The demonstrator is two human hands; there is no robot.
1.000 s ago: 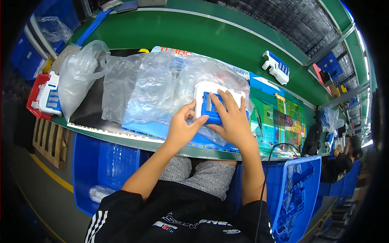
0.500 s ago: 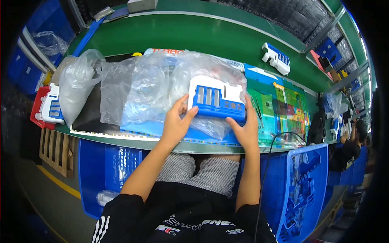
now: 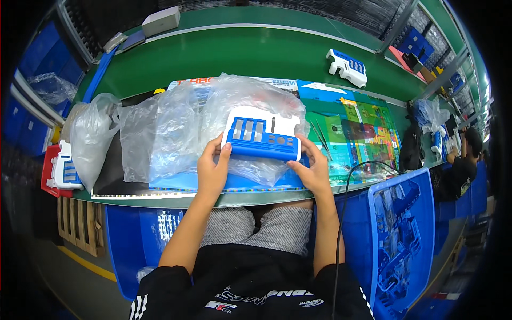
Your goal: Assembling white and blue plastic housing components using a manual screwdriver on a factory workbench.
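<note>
A white and blue plastic housing [image 3: 260,140], with slots and round holes in its face, is held between my two hands above the bench. My left hand [image 3: 214,162] grips its left end, thumb on the front. On the right end, my right hand [image 3: 312,164] closes round the lower corner. Clear plastic bags [image 3: 184,125] lie crumpled beneath and behind the housing. Under them are printed sheets [image 3: 314,98] spread over the green bench. To the right of my right hand lies a pair of tweezers [image 3: 322,140].
Another white and blue housing [image 3: 346,68] rests at the back right. At the far left, a similar one [image 3: 66,169] lies in a red tray [image 3: 49,166], beside a filled plastic bag [image 3: 92,141]. A blue bin [image 3: 375,245] of blue parts stands below right. A co-worker [image 3: 463,168] sits far right.
Both hands still hold the housing, which sits slightly further left and lower in the picture. The whole view has shifted and tilted a little, moving the bench and bins with it.
</note>
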